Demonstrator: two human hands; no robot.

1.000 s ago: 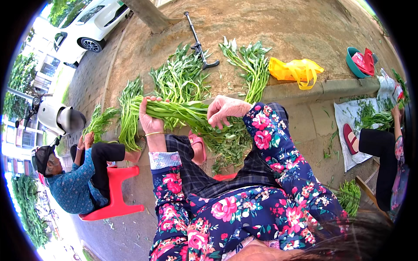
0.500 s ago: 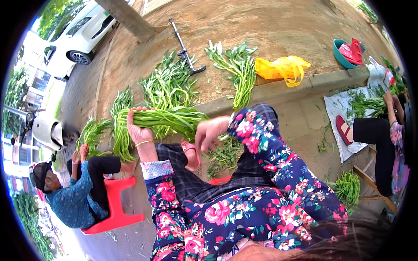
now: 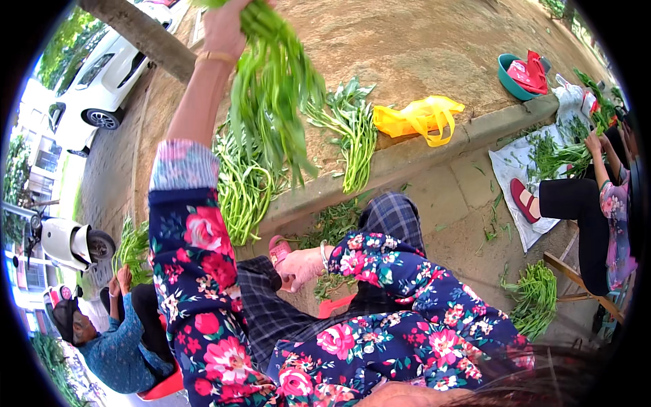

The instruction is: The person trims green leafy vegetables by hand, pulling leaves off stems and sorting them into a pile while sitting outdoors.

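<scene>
While your left hand is raised toward 11 o'clock, it grasps a bunch of greens, whose leafy ends hang down over the bare ground and whose upper part runs out of view. Your right hand is low, just off centre toward 7 o'clock, its fingers loosely bent beside your pink shoe; you cannot tell from here whether it has anything in it.

Near the centre, at 12 o'clock, loose leaves lie on the paving by your knee. One heap of greens lies at 9 o'clock, partly behind your raised arm, and a smaller pile rests near 12, beside a yellow bag between 1 and 2.

Farther out, a teal basin with something red in it sits at 2 o'clock. A person in red shoes handles greens over a white sheet at 3. Toward 8, a person in a blue shirt holds more greens, with a scooter at 9 and a white car at 10.
</scene>
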